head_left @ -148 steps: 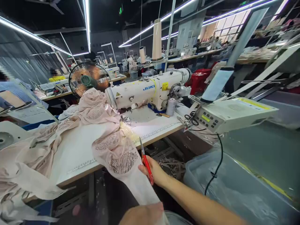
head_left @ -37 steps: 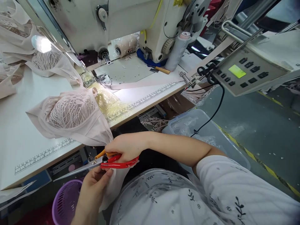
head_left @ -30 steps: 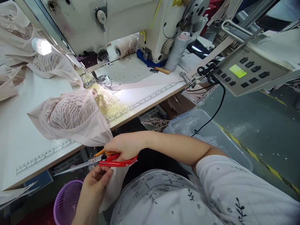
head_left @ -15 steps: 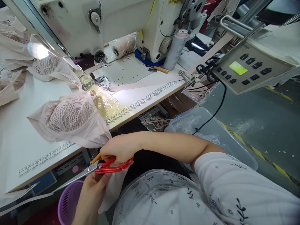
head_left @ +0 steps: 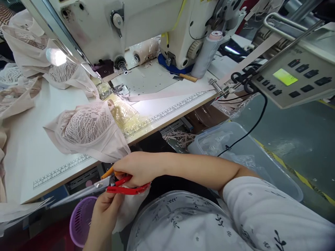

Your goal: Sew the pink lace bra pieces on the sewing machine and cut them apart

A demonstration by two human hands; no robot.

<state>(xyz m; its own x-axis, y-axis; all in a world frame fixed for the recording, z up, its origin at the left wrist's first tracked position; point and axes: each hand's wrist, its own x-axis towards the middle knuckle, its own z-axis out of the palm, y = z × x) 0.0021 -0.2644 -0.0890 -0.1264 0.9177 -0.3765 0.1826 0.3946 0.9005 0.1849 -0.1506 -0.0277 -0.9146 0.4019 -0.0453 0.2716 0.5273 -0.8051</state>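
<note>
My right hand (head_left: pixel 140 168) is closed around the red-handled scissors (head_left: pixel 129 190), whose blades point down to the left, blurred. A thin orange stick (head_left: pixel 108 172) also sticks out from under its fingers. Just below the scissors, my left hand (head_left: pixel 106 211) has thumb and fingers pinched together at pale pink fabric (head_left: pixel 132 211) that hangs by my lap; the pinch itself is partly hidden. A pale pink bra (head_left: pixel 87 125) with a lace cup lies at the table edge above both hands.
A sewing machine (head_left: pixel 146 21) stands across the table (head_left: pixel 60 167), with a control panel (head_left: pixel 295 75) at right. More lace bras (head_left: pixel 26 45) are piled at left. Below are a purple basket (head_left: pixel 82 219) and a clear plastic bin (head_left: pixel 277 177). An orange-handled tool (head_left: pixel 188 77) lies by the thread cone (head_left: pixel 206 55).
The view has shifted, so the table and machine appear slightly further right. Both hands keep nearly the same pose, and the scissor blades now look blurred.
</note>
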